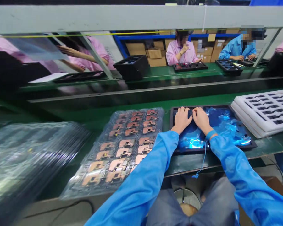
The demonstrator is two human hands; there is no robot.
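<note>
Blue film (226, 125), glossy and wrinkled, is lying in a black tray (252, 143), which is resting on the green table (101, 119) directly before the person. From the middle of this black tray, the left hand (182, 119) and the right hand (201, 118) are working at 10 o'clock, near the far edge. Both are lying over the blue film with the fingers bent and the backs turned upward, and they are nearly meeting. Whether they are pinching the film or only pressing on it, one is not able to tell, because the hands themselves are hiding the fingertips.

A blue wristband (210, 135) is circling the wrist of the right hand, and a thin blue cord (204, 160) is hanging toward 6 o'clock, over the near edge of the table. Between 8 and 9 o'clock, a clear plastic tray (75, 185) is carrying rows of copper-coloured parts (125, 152); farther in the same direction, a stack of clear trays (37, 150) is appearing blurred. Between 2 and 3 o'clock, white foam trays (261, 125) are standing in a pile just beside the black tray.
</note>
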